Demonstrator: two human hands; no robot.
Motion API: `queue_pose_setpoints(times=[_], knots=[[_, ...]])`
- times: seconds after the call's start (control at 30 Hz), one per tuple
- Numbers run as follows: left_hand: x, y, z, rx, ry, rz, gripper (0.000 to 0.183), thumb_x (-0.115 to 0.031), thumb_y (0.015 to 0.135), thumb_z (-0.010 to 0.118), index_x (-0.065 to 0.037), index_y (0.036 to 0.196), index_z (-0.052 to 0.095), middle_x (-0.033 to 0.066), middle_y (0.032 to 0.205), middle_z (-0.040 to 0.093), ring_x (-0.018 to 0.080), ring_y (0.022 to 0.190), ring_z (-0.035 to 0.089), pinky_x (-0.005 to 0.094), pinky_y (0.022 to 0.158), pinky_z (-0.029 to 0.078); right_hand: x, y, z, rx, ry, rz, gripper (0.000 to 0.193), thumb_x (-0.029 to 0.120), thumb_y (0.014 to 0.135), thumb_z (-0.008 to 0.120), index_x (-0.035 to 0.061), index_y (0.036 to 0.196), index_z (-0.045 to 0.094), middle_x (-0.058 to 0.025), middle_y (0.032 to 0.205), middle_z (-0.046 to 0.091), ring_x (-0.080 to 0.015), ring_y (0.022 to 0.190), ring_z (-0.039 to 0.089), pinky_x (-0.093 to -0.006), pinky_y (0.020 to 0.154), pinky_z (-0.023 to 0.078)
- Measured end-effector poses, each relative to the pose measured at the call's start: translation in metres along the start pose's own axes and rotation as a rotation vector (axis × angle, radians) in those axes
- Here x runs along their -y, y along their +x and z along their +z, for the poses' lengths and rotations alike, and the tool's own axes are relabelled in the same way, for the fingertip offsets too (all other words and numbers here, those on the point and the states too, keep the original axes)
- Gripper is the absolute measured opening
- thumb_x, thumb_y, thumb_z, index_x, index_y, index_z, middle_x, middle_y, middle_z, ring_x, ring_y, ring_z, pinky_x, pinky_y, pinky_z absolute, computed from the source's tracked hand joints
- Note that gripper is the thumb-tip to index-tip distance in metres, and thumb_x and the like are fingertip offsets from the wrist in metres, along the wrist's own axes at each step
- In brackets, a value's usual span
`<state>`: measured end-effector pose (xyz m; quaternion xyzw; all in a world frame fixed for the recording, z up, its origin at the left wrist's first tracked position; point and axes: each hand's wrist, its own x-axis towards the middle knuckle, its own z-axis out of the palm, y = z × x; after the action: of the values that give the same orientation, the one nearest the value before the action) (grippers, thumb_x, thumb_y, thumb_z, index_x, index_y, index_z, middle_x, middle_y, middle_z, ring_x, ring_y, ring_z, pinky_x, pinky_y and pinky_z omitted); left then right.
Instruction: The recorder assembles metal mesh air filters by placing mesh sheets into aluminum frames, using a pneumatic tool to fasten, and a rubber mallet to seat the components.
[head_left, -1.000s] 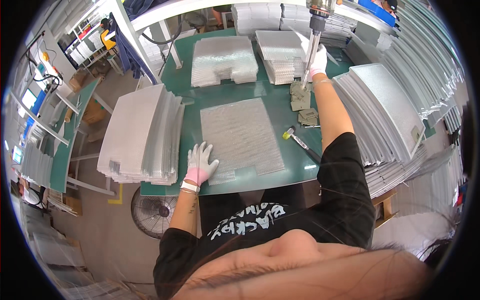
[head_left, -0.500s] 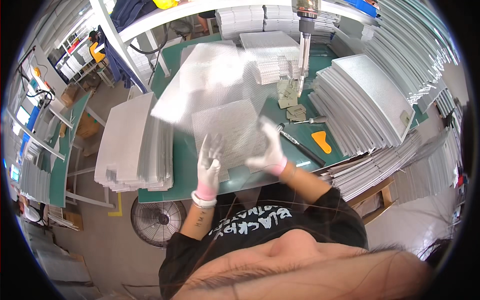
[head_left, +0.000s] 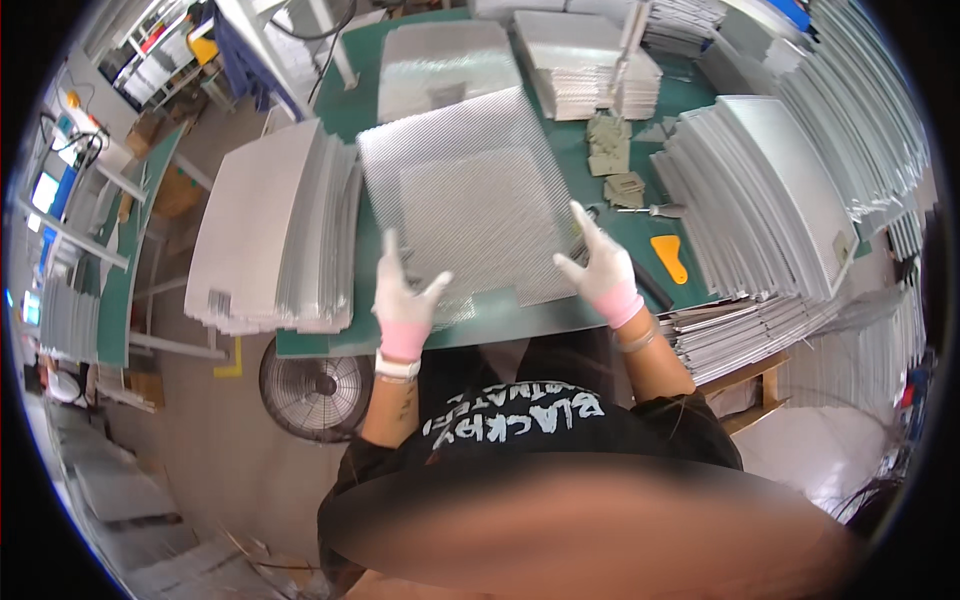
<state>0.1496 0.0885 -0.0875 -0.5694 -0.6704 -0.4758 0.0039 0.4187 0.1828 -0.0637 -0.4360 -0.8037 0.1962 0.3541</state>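
A large silvery mesh sheet (head_left: 462,120) lies tilted over the green table in front of me, overlapping a smaller mesh piece (head_left: 470,215) that shows through it. My left hand (head_left: 405,298), in a white glove with a pink cuff, is beside the sheet's lower left edge, thumb and fingers spread. On the other side, my right hand (head_left: 606,272), gloved the same way, is at the sheet's lower right edge with its fingers apart. Neither hand visibly grips the sheet; whether fingertips touch it I cannot tell.
Stacks of white-framed panels stand left (head_left: 255,220) and right (head_left: 765,190). Behind are more mesh stacks (head_left: 585,70). Grey-green pieces (head_left: 608,145), a screwdriver (head_left: 660,211), a yellow scraper (head_left: 669,258) and a partly hidden dark-handled tool (head_left: 653,285) lie right. A floor fan (head_left: 318,390) stands below.
The large mesh sheet, blurred and raised toward the far left, has come down nearer me over the smaller piece. My hands have moved farther apart, and the view has shifted.
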Motion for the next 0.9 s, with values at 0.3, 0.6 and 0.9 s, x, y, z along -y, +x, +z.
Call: queue_pose_setpoints(times=[0.3,0.6,0.9], knots=[[0.029,0.009,0.016,0.329,0.307,-0.182,0.091,-0.037,0.07,0.082,-0.001,0.142,0.04,0.0197,0.107,0.059,0.0352,0.1,0.059,0.0426,0.087,0.049,-0.023,0.001,0.028,0.158,-0.053,0.175,0.071,0.024,0.078,0.073,0.0039,0.141,0.044,-0.0216,0.127,0.059,-0.0343,0.113,0.06,-0.0382,0.096,0.047],[0.052,0.002,0.028,0.446,0.406,-0.173,0.092,-0.043,0.071,0.08,-0.003,0.143,0.04,0.0193,0.111,0.058,0.0345,0.103,0.059,0.0427,0.089,0.049,-0.046,-0.019,0.056,0.205,-0.189,0.178,0.065,0.033,0.082,0.069,0.0071,0.138,0.046,-0.0196,0.115,0.064,-0.0352,0.105,0.062,-0.0419,0.088,0.05],[0.054,0.002,0.029,0.443,0.409,-0.17,0.089,-0.044,0.071,0.08,-0.005,0.142,0.043,0.0184,0.111,0.058,0.0337,0.104,0.059,0.0421,0.091,0.049,-0.049,-0.018,0.057,0.251,-0.195,0.192,0.063,0.034,0.083,0.068,0.006,0.136,0.049,-0.0197,0.117,0.062,-0.0352,0.107,0.061,-0.0412,0.092,0.048]])
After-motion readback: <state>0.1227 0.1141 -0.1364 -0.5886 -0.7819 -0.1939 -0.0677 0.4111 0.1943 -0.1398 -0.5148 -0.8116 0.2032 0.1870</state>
